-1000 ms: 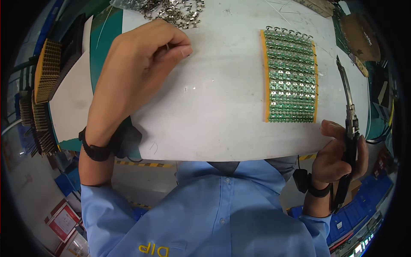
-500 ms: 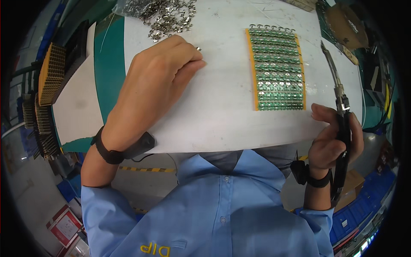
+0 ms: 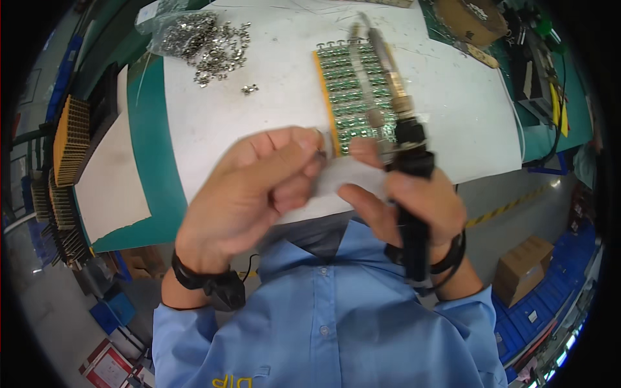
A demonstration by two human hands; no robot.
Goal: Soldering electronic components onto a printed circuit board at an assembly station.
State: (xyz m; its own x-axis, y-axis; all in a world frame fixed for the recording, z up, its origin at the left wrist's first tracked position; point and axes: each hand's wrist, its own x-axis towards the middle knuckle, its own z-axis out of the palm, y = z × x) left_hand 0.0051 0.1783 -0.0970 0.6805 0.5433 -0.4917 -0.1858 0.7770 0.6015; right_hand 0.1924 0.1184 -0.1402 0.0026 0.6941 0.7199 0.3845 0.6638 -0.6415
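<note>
My left hand is over the near edge of the white work sheet, its thumb and forefinger pinched on a small metal part, mostly hidden by the fingertips. My right hand, smeared by motion, is wrapped round the black handle of a soldering iron, its thumb and a finger spread toward the left hand. The iron's metal shaft points away from me, across a panel of small green circuit boards with orange-yellow side strips. Rows of silvery parts cover the panel.
Loose metal parts spill from a clear plastic bag at the far left; a few lie apart. A brown round container and a black box-shaped unit stand at the far right. Orange pin-studded panels stand at left.
My left hand has come back from beside the loose parts toward my body. My right hand has swung the soldering iron leftward, over the panel. The view has shifted to the right.
</note>
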